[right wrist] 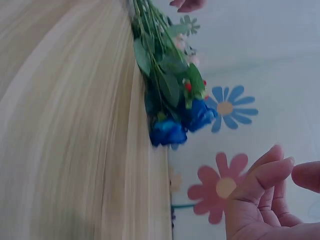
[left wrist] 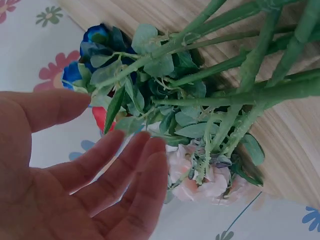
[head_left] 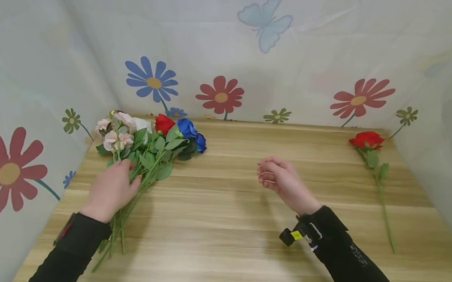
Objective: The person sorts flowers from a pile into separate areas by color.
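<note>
My left hand hovers over a pile of artificial flowers on the left of the table. In the left wrist view its fingers are spread and loosely bent, with no stem between them. The pile has pale pink flowers, a red rose, blue roses, a white bloom, and green stems fanned toward the near edge. Above the middle of the table is my right hand, fingers loosely curled and holding nothing. A single red rose lies apart at the right.
The wood-grain table is enclosed by a white cloth backdrop printed with flowers and a butterfly. The cloth stands close behind the table's far edge and along both sides.
</note>
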`<state>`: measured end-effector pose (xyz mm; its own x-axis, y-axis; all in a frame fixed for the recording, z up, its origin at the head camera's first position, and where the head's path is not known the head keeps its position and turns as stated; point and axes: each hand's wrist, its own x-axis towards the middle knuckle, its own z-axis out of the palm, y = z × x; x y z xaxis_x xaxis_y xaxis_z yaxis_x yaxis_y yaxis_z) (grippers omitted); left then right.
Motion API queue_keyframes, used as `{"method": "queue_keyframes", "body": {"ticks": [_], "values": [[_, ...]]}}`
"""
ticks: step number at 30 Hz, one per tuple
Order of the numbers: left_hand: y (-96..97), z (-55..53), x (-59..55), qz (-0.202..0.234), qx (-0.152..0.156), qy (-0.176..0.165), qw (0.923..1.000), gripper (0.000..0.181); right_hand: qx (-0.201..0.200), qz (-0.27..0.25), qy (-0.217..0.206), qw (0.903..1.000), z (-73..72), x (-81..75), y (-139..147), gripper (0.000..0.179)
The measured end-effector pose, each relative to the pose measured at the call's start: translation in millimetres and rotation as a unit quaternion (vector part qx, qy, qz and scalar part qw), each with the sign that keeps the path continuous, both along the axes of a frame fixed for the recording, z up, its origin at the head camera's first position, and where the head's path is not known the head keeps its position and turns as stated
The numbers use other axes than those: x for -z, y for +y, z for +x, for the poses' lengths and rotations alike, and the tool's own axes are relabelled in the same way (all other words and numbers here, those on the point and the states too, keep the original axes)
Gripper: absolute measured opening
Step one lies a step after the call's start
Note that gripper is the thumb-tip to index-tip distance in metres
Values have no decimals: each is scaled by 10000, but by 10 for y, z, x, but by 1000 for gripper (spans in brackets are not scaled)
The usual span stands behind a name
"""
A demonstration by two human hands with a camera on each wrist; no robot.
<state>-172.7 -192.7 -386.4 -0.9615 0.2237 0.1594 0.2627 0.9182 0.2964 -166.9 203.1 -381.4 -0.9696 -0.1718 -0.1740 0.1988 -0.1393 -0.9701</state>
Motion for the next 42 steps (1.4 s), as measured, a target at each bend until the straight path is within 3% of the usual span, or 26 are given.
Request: {"method": "queue_keyframes", "body": {"ticks": [7,11,24,29,31,36,42], "values": [[-88,-6,-42,-121,27,-683,9976,33,-441,-916,-233,9945,-22,17,-278,14],[-108,6,-8,-221,89,-1059,9941,35,-737,-1079,-307,9909,-8,43,-366,14],[-156,-93,114,-192,222,-1399,9897,17,-916,-918,-523,9902,-9,118,-484,15],[-157,-112,152,-142,270,-1395,9898,26,-961,-811,-549,9905,6,117,-481,25],[-158,-114,157,-129,243,-1389,9899,30,-960,-786,-522,9909,10,113,-474,23],[-178,-135,179,-16,60,-1389,9903,14,-954,-754,-495,9913,14,110,-455,21],[-200,-174,206,-22,-100,-1350,9908,25,-959,-665,-494,9919,10,127,-445,23]]}}
